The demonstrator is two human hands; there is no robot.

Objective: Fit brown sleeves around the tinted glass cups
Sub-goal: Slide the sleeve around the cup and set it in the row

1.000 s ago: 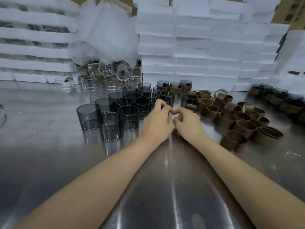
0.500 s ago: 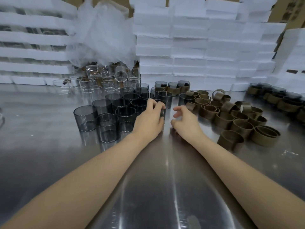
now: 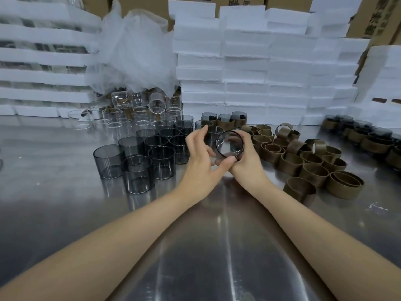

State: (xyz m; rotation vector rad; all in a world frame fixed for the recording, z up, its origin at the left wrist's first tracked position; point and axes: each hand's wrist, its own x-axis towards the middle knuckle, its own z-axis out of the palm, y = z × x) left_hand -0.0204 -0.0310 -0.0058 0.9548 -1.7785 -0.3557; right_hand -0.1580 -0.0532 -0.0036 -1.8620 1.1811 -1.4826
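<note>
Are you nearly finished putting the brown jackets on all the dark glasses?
Not nearly. Done: a few sleeved cups stand at the back, with more at the far right. In hand: the right hand and left hand hold one tinted cup, tipped towards the camera; I can't tell if it has a sleeve yet. Left: many bare tinted cups and a big pile of loose brown sleeves.

Hands: 2, left hand (image 3: 201,168) and right hand (image 3: 247,164). Held tinted cup (image 3: 230,144): 1. Bare tinted cups (image 3: 108,161), left of centre: approx. 12. Sleeved cups (image 3: 225,122), centre back: 3; further cluster at right edge, count unclear. Loose brown sleeves (image 3: 345,191), right of centre: 20-plus, overlapping.
</note>
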